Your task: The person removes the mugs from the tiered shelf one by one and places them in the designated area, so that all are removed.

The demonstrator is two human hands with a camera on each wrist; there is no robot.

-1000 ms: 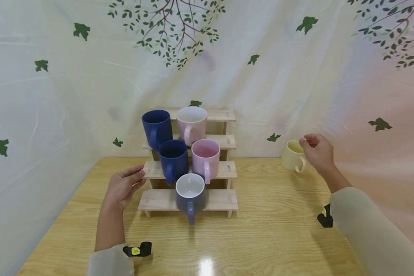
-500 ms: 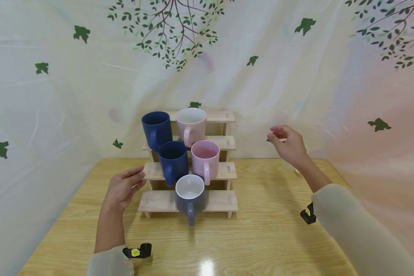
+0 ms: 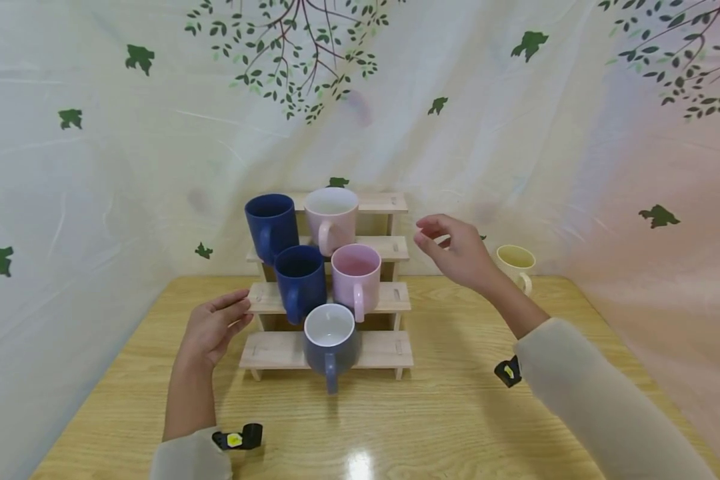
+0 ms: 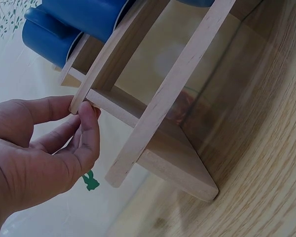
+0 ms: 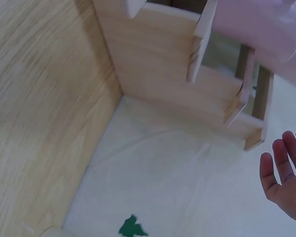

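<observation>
A tiered wooden rack [image 3: 390,341] holds several mugs. Two dark blue mugs [image 3: 273,227] [image 3: 301,280] stand on its left, a pale pink mug [image 3: 334,217] and a pink mug [image 3: 357,273] on its right, a grey-blue mug [image 3: 331,340] on the lowest step. My left hand [image 3: 213,327] pinches the left end of a step; in the left wrist view thumb and fingers [image 4: 90,136] grip the board's end. My right hand [image 3: 456,250] holds nothing and hangs in the air right of the rack, fingers loosely bent. The right wrist view shows this hand [image 5: 291,182] beside the rack's ends.
A yellow mug [image 3: 513,263] stands at the back right of the wooden table [image 3: 456,413], partly behind my right forearm. A pale cloth [image 3: 156,167] with printed leaves and branches hangs behind the table and at its sides.
My right hand has moved left from the yellow mug towards the rack, passing in front of that mug and uncovering most of it. The left hand keeps its place on the rack.
</observation>
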